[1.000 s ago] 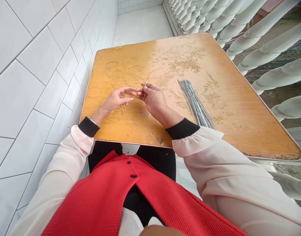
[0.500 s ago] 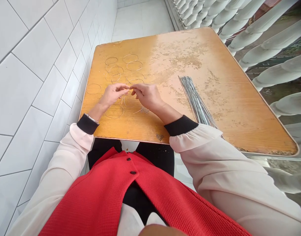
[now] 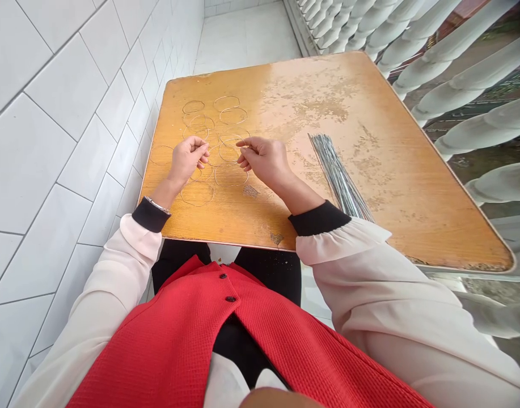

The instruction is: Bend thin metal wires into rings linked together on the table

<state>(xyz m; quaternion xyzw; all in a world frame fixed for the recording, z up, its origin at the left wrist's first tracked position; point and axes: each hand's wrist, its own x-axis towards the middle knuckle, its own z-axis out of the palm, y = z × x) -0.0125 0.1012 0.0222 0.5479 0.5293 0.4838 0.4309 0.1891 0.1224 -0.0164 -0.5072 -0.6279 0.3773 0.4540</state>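
A thin wire loop (image 3: 229,149) is hanging just above the near left part of a worn wooden bench (image 3: 413,187), between a seated person's two hands. The right hand (image 3: 263,160) is pinching the loop's right edge, its grip narrowed to thumb and forefinger closed on the wire. The left hand (image 3: 186,160) is curling shut at the loop's left side, fingertips pressed to thumb; the wire there is too fine to tell whether that grip is actually on it. Around and beyond the hands, other wire rings (image 3: 226,103) are lying flat on the bench, some overlapping, one (image 3: 197,194) sitting just below the left wrist. A bundle of straight wires (image 3: 338,175) is resting well to the right of the right hand, running diagonally toward the bench's near edge and passing under the pale right sleeve (image 3: 370,266). A thin bracelet (image 3: 156,205) is showing at the left cuff. The person is wearing a red vest (image 3: 191,340). A white tiled wall (image 3: 51,141) is flanking the bench on the left, and white balusters (image 3: 455,56) are lining its right side.
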